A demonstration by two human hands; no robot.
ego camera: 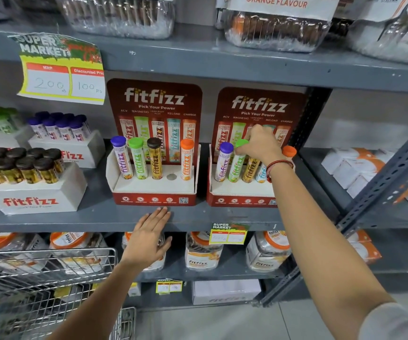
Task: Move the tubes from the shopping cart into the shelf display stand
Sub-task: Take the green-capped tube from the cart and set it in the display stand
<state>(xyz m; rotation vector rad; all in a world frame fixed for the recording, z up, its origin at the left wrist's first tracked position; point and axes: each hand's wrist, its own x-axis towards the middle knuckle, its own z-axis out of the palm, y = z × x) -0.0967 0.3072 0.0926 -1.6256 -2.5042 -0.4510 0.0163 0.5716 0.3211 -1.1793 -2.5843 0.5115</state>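
Two red fitfizz display stands sit on the middle shelf. The left stand [153, 192] holds purple, green, brown-capped and orange tubes, with one empty hole [171, 177]. The right stand [242, 198] holds a purple tube [222, 163], a green tube [237, 168], a gold tube [249, 171], a teal tube [261, 174] and an orange-capped tube [289, 151]. My right hand [259, 146] rests over the tube tops, thumb and fingers closed around the green cap; the gold and teal caps are hidden under it. My left hand [149, 239] hovers flat and open at the shelf edge. The wire shopping cart [50, 273] is at bottom left.
White fitfizz boxes with brown-capped tubes [21, 168] and purple-capped tubes [60, 128] stand at the left. A price sign [60, 69] hangs from the upper shelf. Jars [203, 251] fill the lower shelf. A grey slotted upright [379, 182] slants at the right.
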